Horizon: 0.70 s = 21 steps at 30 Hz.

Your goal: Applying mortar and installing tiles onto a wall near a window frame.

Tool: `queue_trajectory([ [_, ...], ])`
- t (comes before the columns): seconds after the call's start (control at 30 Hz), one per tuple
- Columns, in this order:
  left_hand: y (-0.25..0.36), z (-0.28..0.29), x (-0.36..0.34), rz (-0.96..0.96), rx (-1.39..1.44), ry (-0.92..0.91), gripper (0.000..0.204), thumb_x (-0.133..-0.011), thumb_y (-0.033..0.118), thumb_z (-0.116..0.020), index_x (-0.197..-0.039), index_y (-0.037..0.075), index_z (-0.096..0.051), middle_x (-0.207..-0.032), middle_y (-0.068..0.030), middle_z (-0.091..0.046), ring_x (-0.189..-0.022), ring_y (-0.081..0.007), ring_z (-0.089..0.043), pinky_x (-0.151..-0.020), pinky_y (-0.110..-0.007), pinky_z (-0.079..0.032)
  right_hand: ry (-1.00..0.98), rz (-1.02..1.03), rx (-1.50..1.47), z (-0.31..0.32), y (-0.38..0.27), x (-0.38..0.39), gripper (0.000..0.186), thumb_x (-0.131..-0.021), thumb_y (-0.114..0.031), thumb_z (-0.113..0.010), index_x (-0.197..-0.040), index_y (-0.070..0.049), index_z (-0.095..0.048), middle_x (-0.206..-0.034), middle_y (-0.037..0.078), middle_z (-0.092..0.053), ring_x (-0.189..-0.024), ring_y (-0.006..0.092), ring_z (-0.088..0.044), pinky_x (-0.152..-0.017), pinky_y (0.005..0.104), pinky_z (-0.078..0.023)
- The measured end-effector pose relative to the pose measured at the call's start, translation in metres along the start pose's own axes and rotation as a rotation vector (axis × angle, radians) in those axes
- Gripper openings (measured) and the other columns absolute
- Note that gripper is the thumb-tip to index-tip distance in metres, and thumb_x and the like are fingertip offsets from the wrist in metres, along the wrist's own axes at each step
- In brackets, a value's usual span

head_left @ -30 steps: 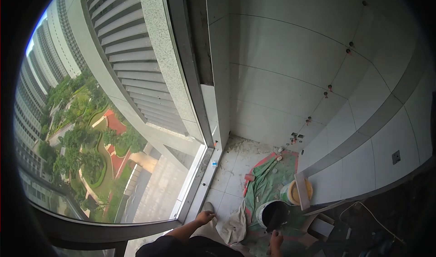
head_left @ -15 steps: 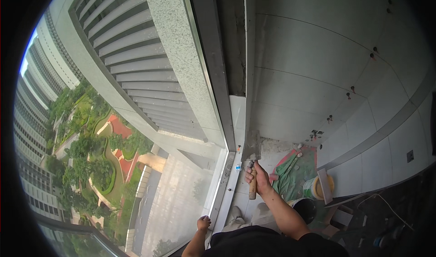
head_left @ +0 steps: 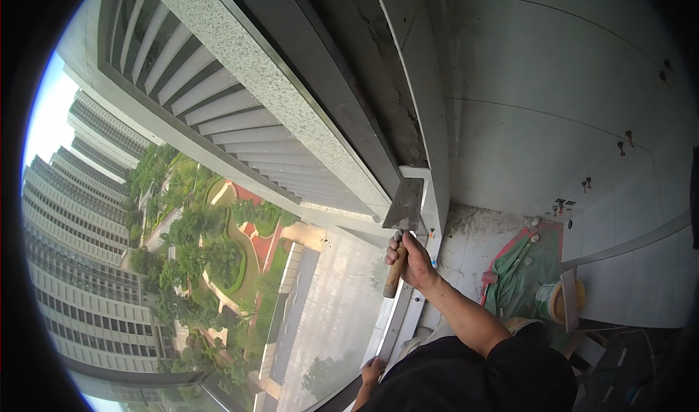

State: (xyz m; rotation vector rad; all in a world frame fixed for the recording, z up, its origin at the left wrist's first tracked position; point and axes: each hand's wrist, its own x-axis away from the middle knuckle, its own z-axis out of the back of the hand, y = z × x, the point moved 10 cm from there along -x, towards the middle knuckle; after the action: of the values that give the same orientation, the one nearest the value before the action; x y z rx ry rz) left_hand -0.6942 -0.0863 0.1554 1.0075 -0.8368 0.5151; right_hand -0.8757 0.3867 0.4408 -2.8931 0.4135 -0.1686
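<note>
My right hand (head_left: 418, 263) is closed around the wooden handle of a trowel (head_left: 408, 202). The trowel's flat grey metal blade points up and away from me, over the narrow white tile strip (head_left: 416, 171) at the dark window frame (head_left: 342, 99). I cannot tell whether the blade touches the tile. Low in the view, my left hand (head_left: 373, 370) is beside the lower window frame with its fingers curled in. What it holds, if anything, is hidden.
Large grey tiles cover the wall (head_left: 524, 55) on the right, with dark-headed clips in the joints. A green sheet (head_left: 513, 273) lies on the floor near a yellow-rimmed bucket (head_left: 570, 300). Left of me is window glass; trees (head_left: 189, 266) and towers stand far below.
My right hand with the trowel has moved up toward the window frame, and the blade is now over the tile strip. The view has turned, and my left hand appears lower and further right.
</note>
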Motion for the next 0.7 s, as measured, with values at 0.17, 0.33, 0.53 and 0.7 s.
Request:
queue_trajectory([
  [0.17,0.027,0.008,0.005,0.015,0.135,0.149,0.045,-0.115,0.027,-0.067,-0.146,-0.005,-0.067,-0.117,-0.0145,-0.082,-0.097,-0.0219,-0.079,-0.08,-0.033,-0.061,-0.01,-0.005,-0.001,0.001,-0.001,-0.017,0.032,-0.12,-0.042,-0.059,-0.113,-0.011,-0.057,-0.104,0.003,-0.056,-0.091,0.0183,-0.057,-0.089,0.0402,-0.051],
  [0.33,0.049,0.002,0.006,-0.087,0.097,0.121,0.044,-0.114,0.026,-0.067,-0.144,-0.006,-0.069,-0.116,-0.0139,-0.082,-0.099,-0.0204,-0.079,-0.079,-0.033,-0.061,0.007,-0.02,-0.018,0.007,0.004,-0.03,0.032,-0.12,-0.043,-0.058,-0.115,-0.012,-0.057,-0.104,0.003,-0.056,-0.092,0.0184,-0.057,-0.091,0.0408,-0.052],
  [0.53,0.039,0.001,0.005,-0.046,0.133,0.069,0.042,-0.115,0.025,-0.068,-0.143,-0.006,-0.07,-0.11,-0.0119,-0.081,-0.093,-0.0201,-0.078,-0.076,-0.034,-0.061,-0.005,0.019,-0.063,0.007,0.001,-0.038,0.03,-0.12,-0.042,-0.058,-0.117,-0.012,-0.056,-0.106,0.003,-0.056,-0.093,0.0184,-0.058,-0.091,0.041,-0.052],
  [0.7,0.026,0.011,0.003,0.06,0.095,0.106,0.042,-0.115,0.025,-0.068,-0.142,-0.006,-0.069,-0.106,-0.0106,-0.079,-0.085,-0.0191,-0.075,-0.072,-0.032,-0.058,-0.017,0.021,-0.058,0.005,0.001,-0.04,0.027,-0.12,-0.041,-0.059,-0.118,-0.014,-0.056,-0.106,0.003,-0.056,-0.093,0.0182,-0.058,-0.091,0.0408,-0.052],
])
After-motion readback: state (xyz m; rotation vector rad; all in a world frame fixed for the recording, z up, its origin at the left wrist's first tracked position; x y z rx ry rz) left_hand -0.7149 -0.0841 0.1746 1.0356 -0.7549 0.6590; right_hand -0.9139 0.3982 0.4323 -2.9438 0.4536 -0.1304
